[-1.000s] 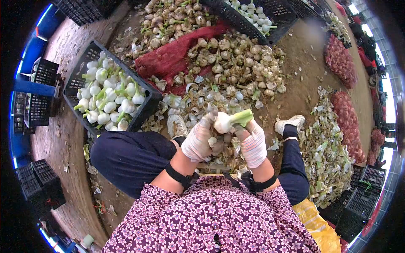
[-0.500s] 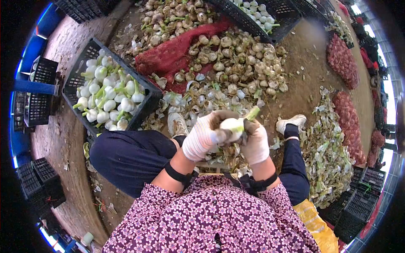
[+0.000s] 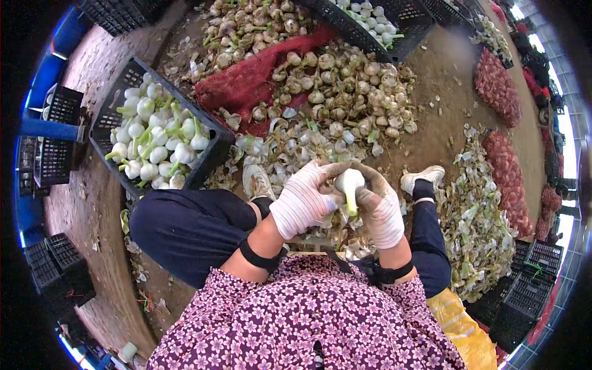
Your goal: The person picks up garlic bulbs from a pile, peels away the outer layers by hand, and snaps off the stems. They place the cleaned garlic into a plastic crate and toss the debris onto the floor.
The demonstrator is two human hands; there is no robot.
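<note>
A peeled garlic bulb (image 3: 349,180) is held between two gloved hands above the lap.

The bulb is clasped from the left by the left hand (image 3: 303,200), whose fingers are closed around its white head, and from the right by the right hand (image 3: 383,211), likewise closed on it; the green stalk (image 3: 351,203) is pointed down toward the body between the two palms. Just beyond the hands, loose skins (image 3: 290,148) are scattered on the dirt floor (image 3: 441,105), and a heap of unpeeled garlic (image 3: 351,86) is spread partly over a red mesh sack (image 3: 253,80). A black crate (image 3: 213,151) filled with cleaned white bulbs is set on the left beside the knee. A pile of trimmings (image 3: 478,216) is seen at right, near the shoe (image 3: 421,177).
</note>
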